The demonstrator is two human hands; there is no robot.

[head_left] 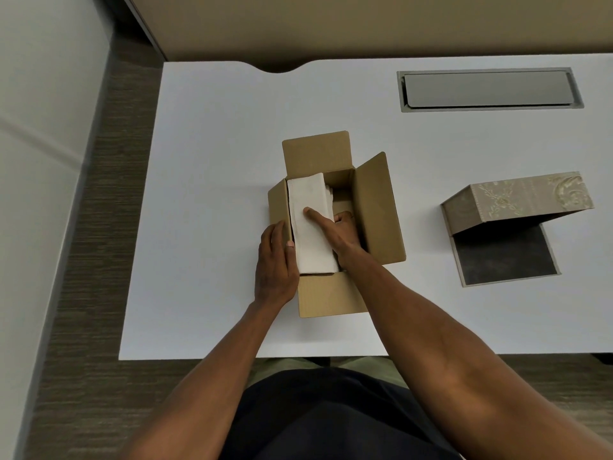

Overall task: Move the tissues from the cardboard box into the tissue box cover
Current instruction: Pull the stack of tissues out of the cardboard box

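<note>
An open brown cardboard box [376, 207] stands at the middle of the white table, all flaps folded out. A white stack of tissues [308, 207] lies along its left side. My left hand [275, 263] grips the stack's near left edge, thumb on top, fingers down over the box's left wall. My right hand [338, 227] reaches into the box, thumb pressed on the tissues' top, fingers curled down their right side. The tissue box cover [517, 200], beige with a floral pattern, sits to the right, tipped up off its dark grey base.
A grey metal cable hatch [487, 89] is set into the table at the back right. The table's near edge [232, 356] runs just before my lap. Carpet floor lies left of the table, and a beige partition stands behind it.
</note>
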